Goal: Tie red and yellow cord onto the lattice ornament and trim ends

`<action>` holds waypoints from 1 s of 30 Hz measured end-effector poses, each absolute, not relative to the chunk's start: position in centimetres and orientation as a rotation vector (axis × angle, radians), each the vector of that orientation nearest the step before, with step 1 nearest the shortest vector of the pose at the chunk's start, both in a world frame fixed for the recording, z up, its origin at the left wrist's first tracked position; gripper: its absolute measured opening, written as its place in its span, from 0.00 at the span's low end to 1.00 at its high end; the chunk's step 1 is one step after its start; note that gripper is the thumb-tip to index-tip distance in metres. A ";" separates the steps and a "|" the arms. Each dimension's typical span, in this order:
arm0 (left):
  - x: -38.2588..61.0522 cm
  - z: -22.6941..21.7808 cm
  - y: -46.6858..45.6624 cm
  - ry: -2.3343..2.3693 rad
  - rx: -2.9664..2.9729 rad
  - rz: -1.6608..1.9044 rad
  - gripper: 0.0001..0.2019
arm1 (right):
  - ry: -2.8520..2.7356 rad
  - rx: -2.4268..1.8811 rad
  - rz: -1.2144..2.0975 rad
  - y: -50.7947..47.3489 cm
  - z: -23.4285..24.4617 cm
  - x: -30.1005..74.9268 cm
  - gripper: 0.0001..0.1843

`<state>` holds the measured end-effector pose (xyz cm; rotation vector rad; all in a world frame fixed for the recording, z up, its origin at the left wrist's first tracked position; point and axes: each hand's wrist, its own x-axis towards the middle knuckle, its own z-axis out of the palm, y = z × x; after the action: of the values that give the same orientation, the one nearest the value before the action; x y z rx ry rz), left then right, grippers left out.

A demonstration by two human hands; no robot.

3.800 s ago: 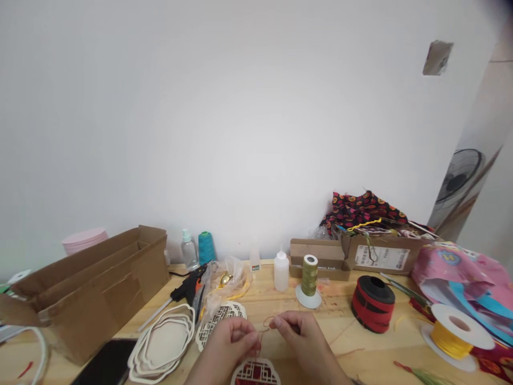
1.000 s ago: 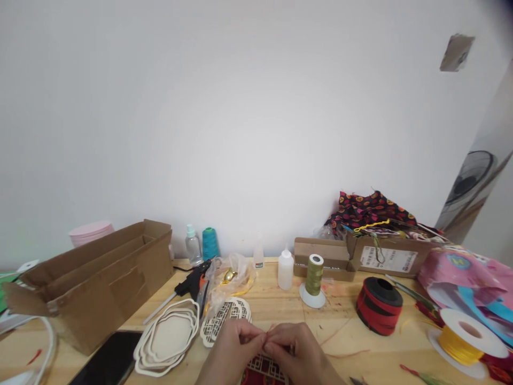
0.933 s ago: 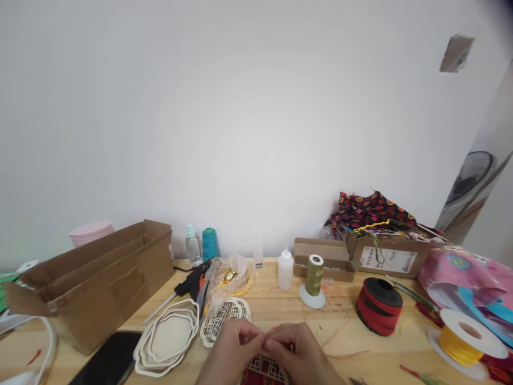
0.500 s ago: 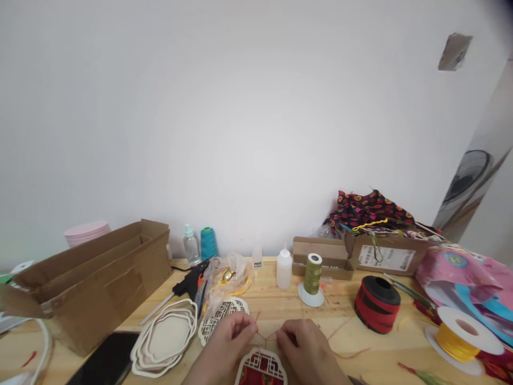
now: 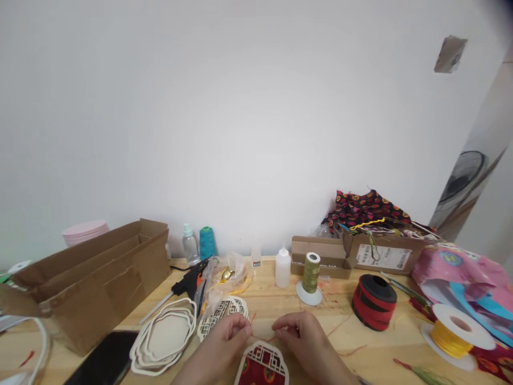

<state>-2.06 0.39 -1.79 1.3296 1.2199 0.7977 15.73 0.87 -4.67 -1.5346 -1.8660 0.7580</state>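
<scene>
My left hand (image 5: 225, 343) is closed, thumb and forefinger pinching one end of a thin red thread (image 5: 261, 339). Across from it, my right hand (image 5: 305, 341) pinches the thread's other side between thumb and fingers. Just below the thread, at the bottom edge, is a scalloped pale wooden frame (image 5: 262, 370) with lattice at its top and dark red patterned fabric behind. The thread runs close to the frame's top; whether it passes through is too fine to tell. A second lattice piece (image 5: 218, 315) lies beside my left hand.
Stacked wooden outlines (image 5: 164, 337), a phone (image 5: 102, 358) and a cardboard box (image 5: 100, 289) are left. A glue gun (image 5: 188, 283) lies behind them. A squeeze bottle (image 5: 282, 268), olive thread cone (image 5: 311, 275), red-black ribbon roll (image 5: 374, 305) and yellow cord spool (image 5: 451, 337) stand right.
My hands have drawn slightly apart and the thread between them lies flatter and lower. More of the fabric-backed frame shows. The whole view has shifted a little.
</scene>
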 end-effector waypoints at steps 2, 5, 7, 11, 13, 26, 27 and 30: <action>-2.1 -2.3 0.5 1.233 1.352 0.797 0.15 | -1.910 -1.506 0.721 0.7 -4.3 15.7 0.11; -2.0 -3.1 0.6 1.255 1.385 0.805 0.13 | -1.960 -1.491 0.670 0.4 -3.8 15.7 0.12; -2.0 -3.4 0.7 1.269 1.406 0.815 0.12 | -1.984 -1.489 0.652 0.3 -3.7 15.7 0.13; -1.9 -3.4 0.8 1.300 1.440 0.811 0.12 | -2.019 -1.484 0.633 0.1 -3.5 15.7 0.14; -2.0 -3.4 0.8 1.325 1.469 0.799 0.11 | -2.036 -1.474 0.623 -0.1 -3.3 15.6 0.15; -2.2 -1.8 0.3 1.602 1.700 0.649 0.08 | -2.016 -1.427 0.560 -0.4 -4.3 15.9 0.14; -2.2 -1.5 0.2 1.611 1.708 0.643 0.08 | -2.013 -1.432 0.559 -0.4 -4.4 15.9 0.16; -2.1 -1.1 0.0 1.631 1.720 0.636 0.08 | -2.008 -1.460 0.627 0.0 -4.3 15.8 0.21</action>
<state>-2.12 0.03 -1.13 1.7203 1.6308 0.6362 15.81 -0.04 -4.33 -1.4601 -2.0075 0.6266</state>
